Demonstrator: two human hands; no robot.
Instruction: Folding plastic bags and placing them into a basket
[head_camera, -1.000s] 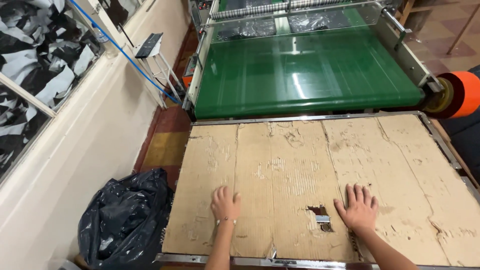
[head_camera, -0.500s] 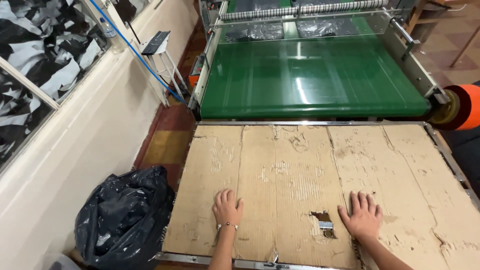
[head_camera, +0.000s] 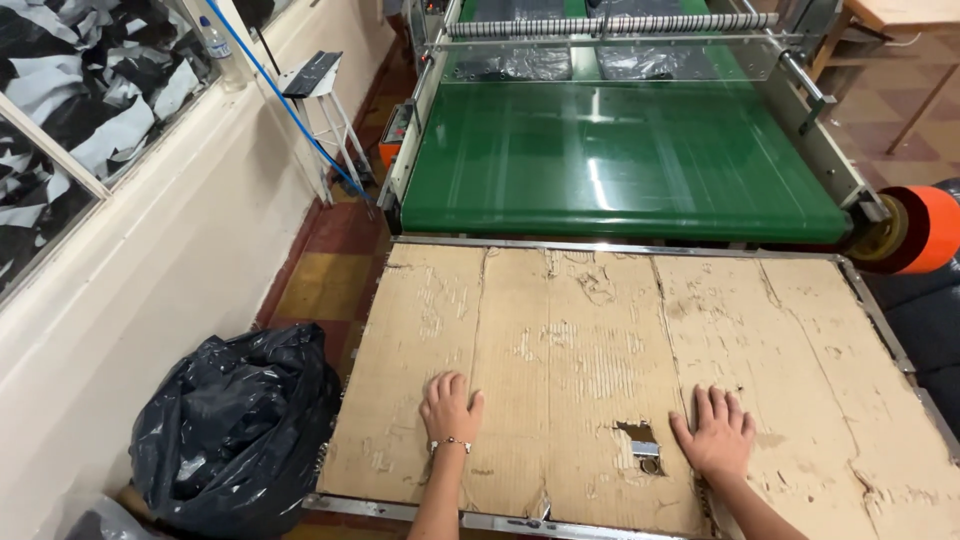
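Head view: both hands lie flat, palms down and fingers spread, on the worn cardboard (head_camera: 640, 370) that covers the table (head_camera: 640, 246), the left hand (head_camera: 449, 408) near the front edge left of centre and the right hand (head_camera: 715, 436) just right of a torn hole (head_camera: 640, 445) showing metal beneath; neither grip closes on anything. Against the earlier frames the hands sit in nearly the same spots, so the sheet is being pressed, not moved. Beyond the sheet lies a green belt (head_camera: 620, 160); a black bag (head_camera: 235, 425) stands on the floor at left, an orange roll (head_camera: 925, 228) at right.
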